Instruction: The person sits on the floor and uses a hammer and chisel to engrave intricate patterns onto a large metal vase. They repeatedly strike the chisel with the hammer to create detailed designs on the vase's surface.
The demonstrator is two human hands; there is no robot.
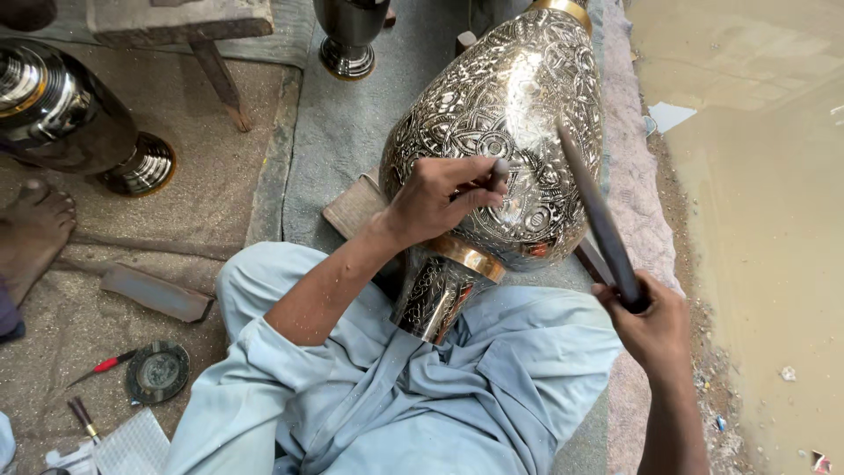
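Observation:
A large engraved metal vase (501, 97) lies on its side across my lap, its gold-banded neck (440, 286) toward me. My left hand (435, 198) rests on the vase's belly and pinches a small chisel (499, 171) whose tip touches the patterned surface. My right hand (646, 325) grips the lower end of a dark hammer stick (598, 211), raised at a slant above the right side of the vase. Pale blue cloth of my trousers (492, 378) lies under the neck.
A dark polished vase (66, 110) lies at left beside another person's bare foot (35, 229). A third vase's foot (347, 40) stands at top. A round tin (158, 371), red-handled tool (101, 365) and flat metal bar (154, 292) lie on the mat. Muddy water (756, 176) is at right.

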